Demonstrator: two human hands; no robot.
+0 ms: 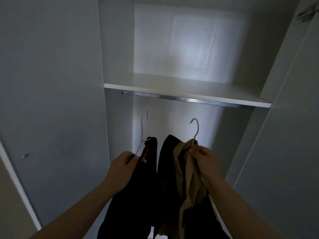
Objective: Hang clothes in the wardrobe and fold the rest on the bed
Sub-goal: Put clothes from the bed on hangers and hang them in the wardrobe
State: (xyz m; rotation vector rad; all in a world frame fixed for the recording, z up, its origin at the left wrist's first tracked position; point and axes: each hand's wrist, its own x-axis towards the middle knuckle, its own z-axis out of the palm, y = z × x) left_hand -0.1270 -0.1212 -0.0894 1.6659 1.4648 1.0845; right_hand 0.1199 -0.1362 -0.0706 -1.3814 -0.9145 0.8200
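2 hangers are pinched by curled fingers, below the rail. Clothes look light and floppy, so hanger necks get gripped.

We have one view only, worn on the head, so no second camera shares the scene. We face into the open wardrobe from close up, roughly level with its shelf, whose top face shows well above the fingers. The frame rolls slightly, the shelf sloping down rightward. The left hand and right hand sit low and central, forearms entering from the bottom edge. The left door and right door fill the frame outward of the fingers.
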